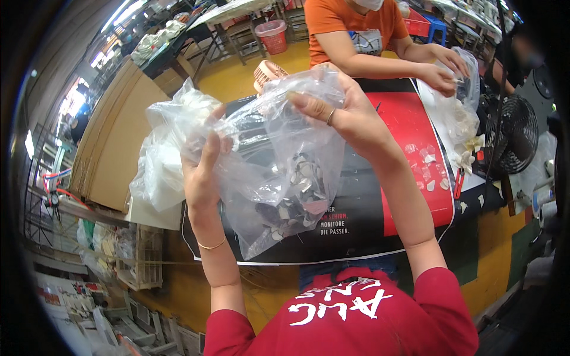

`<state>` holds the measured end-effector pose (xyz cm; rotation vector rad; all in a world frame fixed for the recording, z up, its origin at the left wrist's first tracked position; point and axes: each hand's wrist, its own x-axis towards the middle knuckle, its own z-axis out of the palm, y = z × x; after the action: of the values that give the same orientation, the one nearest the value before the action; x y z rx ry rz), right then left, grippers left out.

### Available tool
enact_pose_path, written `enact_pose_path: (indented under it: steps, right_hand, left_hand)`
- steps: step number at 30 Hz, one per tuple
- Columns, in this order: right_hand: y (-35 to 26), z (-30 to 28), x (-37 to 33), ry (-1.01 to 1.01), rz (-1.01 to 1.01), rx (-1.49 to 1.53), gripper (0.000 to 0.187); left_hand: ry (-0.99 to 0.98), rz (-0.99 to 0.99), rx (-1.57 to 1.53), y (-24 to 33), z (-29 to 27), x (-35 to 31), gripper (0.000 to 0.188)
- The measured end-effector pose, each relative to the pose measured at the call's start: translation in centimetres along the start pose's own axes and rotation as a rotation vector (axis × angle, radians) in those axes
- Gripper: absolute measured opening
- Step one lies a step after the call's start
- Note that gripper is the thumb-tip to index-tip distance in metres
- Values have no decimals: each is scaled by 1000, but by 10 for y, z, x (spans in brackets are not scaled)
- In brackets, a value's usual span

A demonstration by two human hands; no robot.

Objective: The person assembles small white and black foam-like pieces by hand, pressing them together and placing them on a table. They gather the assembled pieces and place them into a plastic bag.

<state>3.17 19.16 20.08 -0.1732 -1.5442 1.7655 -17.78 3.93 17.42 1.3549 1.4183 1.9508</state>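
Observation:
I hold up a clear plastic bag point(306, 132) over the table. Small flat cut pieces point(306, 178), white, dark and one pink, lie bunched in its lower part. Its upper right edge is pinched in my right hand point(346, 107), the thumb on the near side. My left hand point(205, 163) grips the bag's left side, its fingers partly behind the film. Just left of that hand is a bulky whitish plastic bag point(157, 172); whether I touch it cannot be made out.
The table has a black and red printed cover point(365, 196), with small pale scraps point(430, 169) at its right. Across it, a person in orange point(332, 38) handles another clear bag point(466, 71). A black fan point(513, 130), red-handled tool point(459, 183), cardboard sheets point(122, 130) and woven basket point(270, 72) surround the work.

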Motion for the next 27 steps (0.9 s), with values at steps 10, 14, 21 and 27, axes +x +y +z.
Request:
enact_pose_path:
  steps: [10,14,21,27]
  right_hand:
    - [56,-40,71,271,-342,-408,24]
    - [84,-61,104,247,-190,-413,24]
    - [109,-80,122,279,-137,-515,27]
    - [118,-89,124,259,-86,-448,29]
  left_hand:
    - [281,-139,-76,-6,-54,41,42]
    - [171,-207,-135,-25,-57,53,43]
    - [117,-290,-142,-38,-57,69,46]
    - [152,-306,-206,-44,-57,69,38]
